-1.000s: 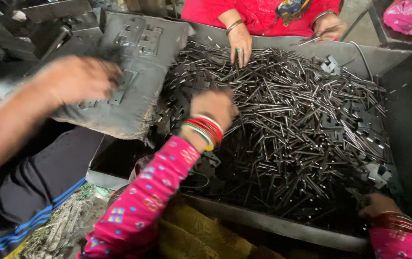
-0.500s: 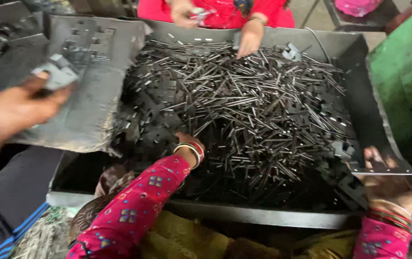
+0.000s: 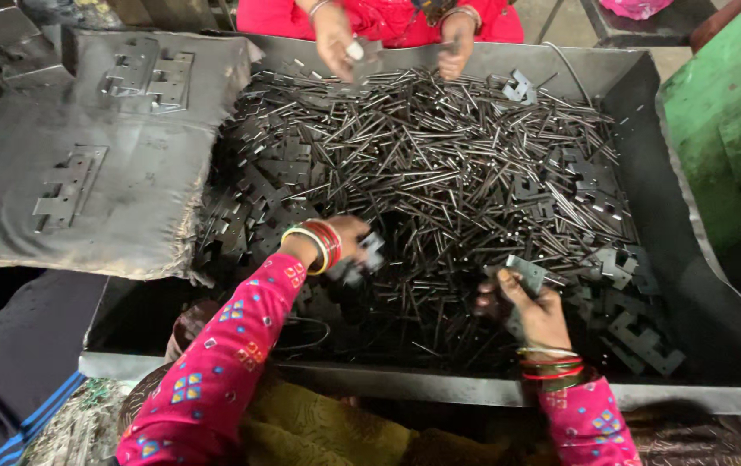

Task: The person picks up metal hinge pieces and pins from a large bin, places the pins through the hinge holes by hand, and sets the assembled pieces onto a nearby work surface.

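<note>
- Change noted against the frames of a second and half a second ago: the left hand (image 3: 349, 242), then buried palm-down among the pins, is now raised slightly with a small hinge plate (image 3: 370, 252) pinched in its grip at the middle of the tray.
- The right hand (image 3: 536, 312), previously at the tray's 4 o'clock edge with nothing clearly seen in it, has come inward; its grip is closed on a grey hinge leaf (image 3: 526, 274), held tilted above the pile.
- Judgement: with one piece taken up in each hand, the sorting appears to have passed from rummaging to picking; the two pieces are near each other but apart.
- The blurred arm seen earlier at 9 o'clock is gone from view.
- Container: a large dark sheet-metal tray (image 3: 715, 328) with sloped walls. Contents: a dense heap of thin steel pins (image 3: 439, 164) from the centre to 12 o'clock, with flat hinge plates (image 3: 638, 336) showing mostly at 4 o'clock and at 9 o'clock.
- At 10 o'clock, outside the tray, a grey sheet (image 3: 154, 198) bears two flat laid-out hinges (image 3: 68, 185).
- At 12 o'clock, a co-worker's hands (image 3: 336, 39) are held over the tray's far rim; something small and pale is held in one.
</note>
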